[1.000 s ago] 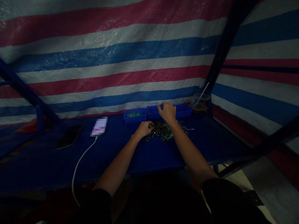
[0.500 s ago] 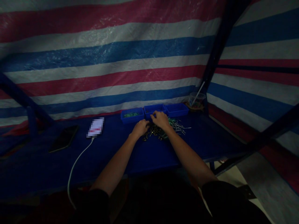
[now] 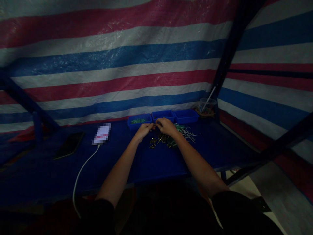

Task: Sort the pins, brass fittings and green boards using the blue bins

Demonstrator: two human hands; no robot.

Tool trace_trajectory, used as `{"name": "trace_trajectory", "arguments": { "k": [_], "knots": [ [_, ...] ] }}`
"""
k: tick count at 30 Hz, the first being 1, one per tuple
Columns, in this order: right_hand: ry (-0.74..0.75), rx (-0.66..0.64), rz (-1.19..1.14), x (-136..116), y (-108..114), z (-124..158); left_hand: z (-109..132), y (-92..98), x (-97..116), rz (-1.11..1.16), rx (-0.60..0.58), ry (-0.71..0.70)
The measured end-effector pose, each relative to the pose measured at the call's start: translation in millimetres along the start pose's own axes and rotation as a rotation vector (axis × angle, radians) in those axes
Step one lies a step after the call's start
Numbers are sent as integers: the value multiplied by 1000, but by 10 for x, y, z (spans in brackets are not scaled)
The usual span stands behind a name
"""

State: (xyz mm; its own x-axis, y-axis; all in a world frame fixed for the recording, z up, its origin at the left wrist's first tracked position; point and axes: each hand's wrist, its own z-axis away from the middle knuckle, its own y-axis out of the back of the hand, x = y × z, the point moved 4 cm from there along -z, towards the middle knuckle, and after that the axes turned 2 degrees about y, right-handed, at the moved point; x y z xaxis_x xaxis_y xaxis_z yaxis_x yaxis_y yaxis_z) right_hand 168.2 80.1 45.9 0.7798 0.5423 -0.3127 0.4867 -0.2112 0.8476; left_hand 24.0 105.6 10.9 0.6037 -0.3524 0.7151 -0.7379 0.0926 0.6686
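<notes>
My left hand (image 3: 144, 130) and my right hand (image 3: 165, 126) meet fingertip to fingertip in front of the blue bins, both pinched closed. Whatever lies between the fingers is too small and dark to name. Below them on the table is a scatter of small brass-coloured pieces (image 3: 153, 142). Thin silvery rods (image 3: 188, 133) with some green parts lie in a heap right of my right hand. The left blue bin (image 3: 132, 125) holds green pieces. A middle blue bin (image 3: 171, 120) and a right blue bin (image 3: 187, 120) stand beside it.
A lit phone (image 3: 101, 133) with a white cable (image 3: 79, 173) lies on the blue table (image 3: 156, 166). Left of it is a dark phone (image 3: 69, 145). A clear cup (image 3: 207, 105) with a straw stands at the back right, near a dark post. Striped sheeting hangs behind.
My left hand has risen slightly and turned toward my right hand. My right hand has shifted a little left and down, so their fingertips now meet. The camera view has moved slightly.
</notes>
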Motion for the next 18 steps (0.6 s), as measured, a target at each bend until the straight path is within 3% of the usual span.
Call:
{"name": "trace_trajectory", "arguments": {
  "k": [3,5,7,9,11,15,18],
  "knots": [
    [12,190,-20,-37,183,28,15,-53,43,-4,-19,-31],
    [0,430,-44,-49,378,67,40,-116,94,-34,-54,-87],
    [-76,663,-37,-23,561,100,70,-182,148,-128,-94,-174],
    [-191,762,15,27,660,79,95,-238,182,-247,-134,-262],
    [-285,668,86,84,641,-1,102,-266,182,-308,-160,-307],
    [-434,252,187,189,334,-73,77,-239,113,-258,-145,-257],
    [-400,61,178,170,102,-10,41,-197,49,-208,-91,-190]
  ]
}}
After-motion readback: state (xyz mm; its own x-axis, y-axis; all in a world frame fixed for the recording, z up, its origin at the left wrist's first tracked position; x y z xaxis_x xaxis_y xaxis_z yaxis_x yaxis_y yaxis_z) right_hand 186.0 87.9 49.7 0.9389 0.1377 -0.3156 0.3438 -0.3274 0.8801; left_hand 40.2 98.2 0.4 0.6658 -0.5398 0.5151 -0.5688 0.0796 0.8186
